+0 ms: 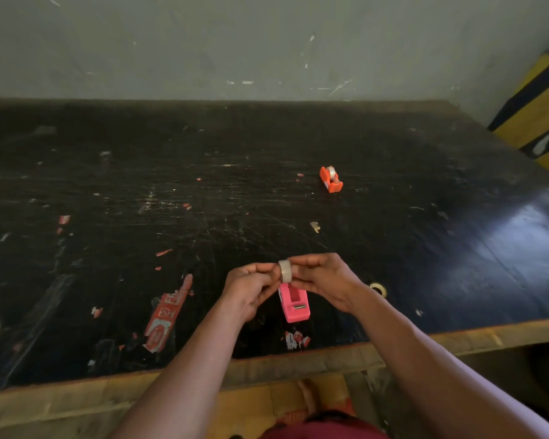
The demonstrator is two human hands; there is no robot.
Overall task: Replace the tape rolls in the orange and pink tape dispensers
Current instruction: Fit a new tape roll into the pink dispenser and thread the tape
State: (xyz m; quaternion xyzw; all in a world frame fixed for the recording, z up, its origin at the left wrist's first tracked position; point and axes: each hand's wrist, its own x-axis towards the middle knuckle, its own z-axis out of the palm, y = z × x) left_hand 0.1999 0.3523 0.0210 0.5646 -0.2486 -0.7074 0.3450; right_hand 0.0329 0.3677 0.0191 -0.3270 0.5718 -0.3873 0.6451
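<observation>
A small clear tape roll [285, 271] is held in the air between both hands, just above the pink tape dispenser [293, 303]. My left hand [251, 288] pinches its left side and my right hand [322, 278] pinches its right side. The pink dispenser lies on the black table near the front edge, its roll slot showing no roll. The orange tape dispenser [331, 179] stands farther back to the right, with a tape roll sitting in it. A thin ring, seemingly a used tape core [377, 289], lies flat on the table right of my right wrist.
The black table top [140, 201] is scratched and carries torn red and white sticker scraps [165, 321]. A wooden front edge [298, 362] runs across. A grey wall stands behind, and a yellow and black striped object [536, 112] is at the far right.
</observation>
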